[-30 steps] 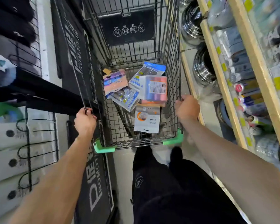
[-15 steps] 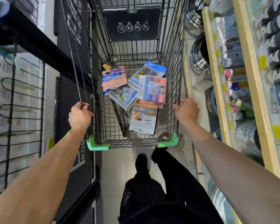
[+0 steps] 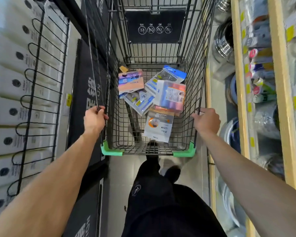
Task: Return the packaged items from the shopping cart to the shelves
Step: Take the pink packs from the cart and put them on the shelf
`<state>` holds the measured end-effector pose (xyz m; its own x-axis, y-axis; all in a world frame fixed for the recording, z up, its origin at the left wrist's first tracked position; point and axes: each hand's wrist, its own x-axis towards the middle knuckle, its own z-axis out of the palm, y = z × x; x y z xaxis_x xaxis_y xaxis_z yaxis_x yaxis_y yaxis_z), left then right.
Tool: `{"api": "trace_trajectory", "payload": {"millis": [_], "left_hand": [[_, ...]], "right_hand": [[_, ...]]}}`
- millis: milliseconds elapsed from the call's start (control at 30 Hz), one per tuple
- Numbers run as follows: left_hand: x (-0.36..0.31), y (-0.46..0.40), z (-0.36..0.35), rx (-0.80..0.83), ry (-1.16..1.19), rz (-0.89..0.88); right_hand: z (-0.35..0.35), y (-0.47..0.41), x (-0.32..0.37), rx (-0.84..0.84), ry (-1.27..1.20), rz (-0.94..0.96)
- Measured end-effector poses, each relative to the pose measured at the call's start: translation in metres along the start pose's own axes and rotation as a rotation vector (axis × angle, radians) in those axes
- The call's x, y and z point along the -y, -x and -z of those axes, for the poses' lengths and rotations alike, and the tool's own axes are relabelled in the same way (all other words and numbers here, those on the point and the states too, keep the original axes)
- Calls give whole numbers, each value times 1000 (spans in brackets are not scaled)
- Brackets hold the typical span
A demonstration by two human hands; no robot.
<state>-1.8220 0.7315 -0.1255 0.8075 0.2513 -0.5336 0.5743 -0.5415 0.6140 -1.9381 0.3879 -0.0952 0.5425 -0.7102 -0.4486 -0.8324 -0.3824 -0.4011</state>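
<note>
Below, a black wire shopping cart (image 3: 161, 149) in a narrow store aisle, seen from over the shopper's own arms. Left hand (image 3: 94, 119) clenched around the top wire of the cart's left side, near the green corner guard (image 3: 111, 151); right hand (image 3: 206, 121) curled over the top wire of the right side, fingers hooked on the rim. Both gripping the cart — neither touching any goods.

Down on the cart floor, between the two hands and well below them, a loose heap of packaged items (image 3: 152, 98): a pink-and-purple card pack (image 3: 131, 82) at the far left, a blue-topped pouch (image 3: 167, 76) at the far right, a clear blue-edged pack (image 3: 138, 100) lying under the pink one's near edge, a pink-to-purple wrapped pack (image 3: 172, 95) overlapping the pile's right side, and a white pack with an orange circle (image 3: 158, 128) nearest the shopper. A small tan tag (image 3: 123, 68) by the far left corner.

Wooden shelves (image 3: 278, 93) along the right, stocked with blurred bottles and metal pots — just beside the cart. White boxes (image 3: 9, 106) behind black wire rails on the left. Dark trousers (image 3: 161, 207) and a shoe (image 3: 172, 173) beneath the cart's near end.
</note>
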Motion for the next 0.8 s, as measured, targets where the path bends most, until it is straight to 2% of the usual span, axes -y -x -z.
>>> {"api": "trace_trajectory", "payload": {"millis": [167, 267, 300, 333, 400, 433, 500, 567, 667, 733, 800], "left_hand": [[25, 36, -3, -104, 6, 41], [36, 68, -11, -490, -196, -283], [32, 79, -18, -544, -189, -416], [31, 84, -27, -498, -167, -524], [33, 84, -49, -208, -202, -645], [33, 82, -60, -43, -273, -635], [43, 69, -81, 191, -337, -500], [56, 50, -102, 276, -227, -193], [69, 14, -128, 197, 115, 260], [76, -8, -138, 185, 137, 386], [86, -25, -147, 98, 102, 406]], "right_hand": [[-2, 25, -34, -26, -10, 18], [-8, 44, -42, -146, 43, 103], [-9, 51, -42, -224, 29, 128], [-10, 57, -39, -296, -20, 165], [-17, 67, -32, -356, -96, 331], [-22, 68, -28, -331, -95, 415], [-37, 62, -20, -240, -83, 503], [-55, 47, -11, -135, -113, 485], [-83, 18, 2, 27, -104, 436], [-103, -3, 7, 114, -60, 401], [-119, -24, 12, 162, 8, 366]]}}
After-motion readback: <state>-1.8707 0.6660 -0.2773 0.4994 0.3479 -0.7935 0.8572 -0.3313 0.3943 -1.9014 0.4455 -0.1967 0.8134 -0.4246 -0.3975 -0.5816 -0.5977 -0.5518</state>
